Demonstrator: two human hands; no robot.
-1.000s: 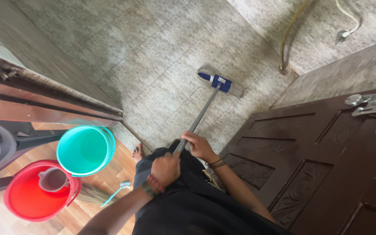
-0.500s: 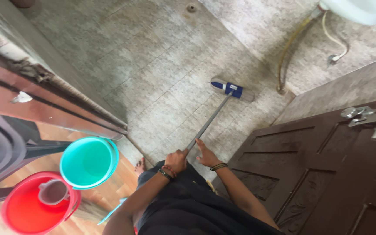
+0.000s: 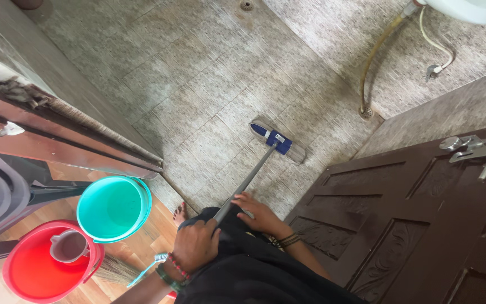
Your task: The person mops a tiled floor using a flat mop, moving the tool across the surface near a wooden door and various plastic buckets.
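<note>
Hands share one grey mop handle: the left hand is wrapped tight around its upper end, the right hand curled on it just ahead, a spread that steers the long pole. Beyond the hands, the blue flat mop head lies on the tiled floor. Left of the handle stand a teal bucket and a red tub.

mops: one, a flat mop with a blue top and a grey stick
buckets: two, a green bucket and a red bucket, near left
mugs: one, a mug inside the red one
doors: one, a brown door, right
hoses: one, a hose, far right
</note>
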